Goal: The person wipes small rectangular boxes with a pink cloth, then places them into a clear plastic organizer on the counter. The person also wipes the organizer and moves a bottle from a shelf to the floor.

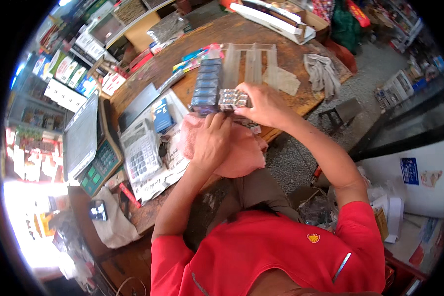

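My right hand (266,105) grips a small block of light-coloured packets (233,99) between thumb and fingers, just above the front end of a clear plastic divider rack (249,66). Along the rack's left side runs a row of dark wrapped boxes (207,83). With its fingers bent near the front of that row, my left hand (213,142) holds a pink cloth (240,151). The cloth spreads over the table's front edge toward my lap. Part of the rack's front is hidden by the hands and cloth.
On the worn wooden table (222,31), a calculator (144,155), a blue box (162,115) and keys (163,148) lie at left. Beyond them stands a weighing scale (96,148). A grey rag (321,76) hangs at the right edge; a long white box (273,20) lies at the back.
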`<state>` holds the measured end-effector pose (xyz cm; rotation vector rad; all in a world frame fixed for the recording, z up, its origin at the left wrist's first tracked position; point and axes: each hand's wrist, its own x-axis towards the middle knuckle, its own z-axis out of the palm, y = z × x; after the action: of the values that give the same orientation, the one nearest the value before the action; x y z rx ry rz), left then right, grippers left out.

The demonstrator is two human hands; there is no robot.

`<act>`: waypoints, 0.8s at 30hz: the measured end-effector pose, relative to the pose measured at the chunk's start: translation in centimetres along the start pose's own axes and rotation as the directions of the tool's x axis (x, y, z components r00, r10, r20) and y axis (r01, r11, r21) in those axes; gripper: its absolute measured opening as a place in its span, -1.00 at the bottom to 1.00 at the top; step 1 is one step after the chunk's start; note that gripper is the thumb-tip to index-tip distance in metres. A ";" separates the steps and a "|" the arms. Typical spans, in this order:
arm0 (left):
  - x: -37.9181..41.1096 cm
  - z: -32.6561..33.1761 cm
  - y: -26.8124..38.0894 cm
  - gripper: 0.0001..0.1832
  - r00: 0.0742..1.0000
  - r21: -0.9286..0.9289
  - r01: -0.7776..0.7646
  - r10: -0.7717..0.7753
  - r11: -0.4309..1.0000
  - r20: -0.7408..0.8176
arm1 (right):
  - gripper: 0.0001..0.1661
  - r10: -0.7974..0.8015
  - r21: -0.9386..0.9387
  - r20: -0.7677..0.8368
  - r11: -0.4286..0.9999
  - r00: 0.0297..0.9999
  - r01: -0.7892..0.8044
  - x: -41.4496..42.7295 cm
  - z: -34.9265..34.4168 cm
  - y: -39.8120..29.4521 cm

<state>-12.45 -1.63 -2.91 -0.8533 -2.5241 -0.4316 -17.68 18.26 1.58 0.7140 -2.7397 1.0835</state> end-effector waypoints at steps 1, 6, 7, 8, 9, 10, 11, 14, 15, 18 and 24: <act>0.1 0.3 -0.1 -0.56 1.000 0.014 0.004 -0.004 1.000 0.004 | -0.45 -0.002 0.011 -0.007 1.000 1.000 0.002 0.1 0.0 0.1; 0.4 0.4 -0.3 -0.57 1.000 -0.035 -0.011 0.010 0.999 -0.020 | -0.36 0.009 0.235 -0.220 0.971 0.975 0.045 1.5 -3.6 -0.5; 0.1 0.4 -0.5 -0.58 1.000 -0.043 -0.007 0.007 0.999 -0.020 | -0.31 0.094 0.343 -0.238 0.939 0.967 -0.007 1.2 -6.7 -2.4; -0.1 0.3 -0.6 -0.59 1.000 -0.048 -0.004 0.003 0.999 -0.020 | -0.28 0.098 0.323 -0.301 0.946 0.948 0.005 1.7 -8.4 -1.6; -0.3 0.2 -0.6 -0.60 1.000 -0.060 -0.007 0.006 0.998 -0.019 | -0.26 0.105 0.300 -0.368 0.954 0.924 0.011 2.4 -10.6 0.2; -0.6 0.1 -0.8 -0.61 1.000 -0.069 -0.015 0.015 0.997 -0.007 | -0.26 0.109 0.297 -0.373 0.955 0.921 0.007 3.1 -11.8 2.7; -0.4 0.1 -0.8 -0.61 1.000 -0.082 -0.030 0.030 0.996 0.000 | -0.26 0.113 0.287 -0.384 0.958 0.917 0.003 3.5 -13.2 5.6; -0.5 -0.5 -1.1 -0.61 0.998 -0.109 -0.069 0.068 0.992 -0.006 | -0.34 0.406 0.460 -0.141 0.834 0.903 -0.304 4.3 -14.1 14.1; -0.5 -0.8 -1.2 -0.61 0.997 -0.115 -0.081 0.080 0.990 -0.010 | -0.38 0.512 0.477 -0.070 0.771 0.856 -0.422 4.6 -13.6 16.6; -0.5 -2.6 -1.3 -0.65 0.996 -0.141 -0.068 0.061 0.988 -0.060 | -0.52 0.608 0.503 0.121 0.645 0.785 -0.576 4.9 -11.8 19.5; -0.4 -4.9 -3.2 -0.78 0.964 -0.206 0.138 -0.179 0.969 -0.194 | -0.39 0.558 0.216 -0.115 0.821 0.822 -0.528 5.9 -9.7 23.5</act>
<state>-12.69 -6.36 0.57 -0.6336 -2.3873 -0.7861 -34.47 37.43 -4.19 -0.1886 -2.7780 1.4205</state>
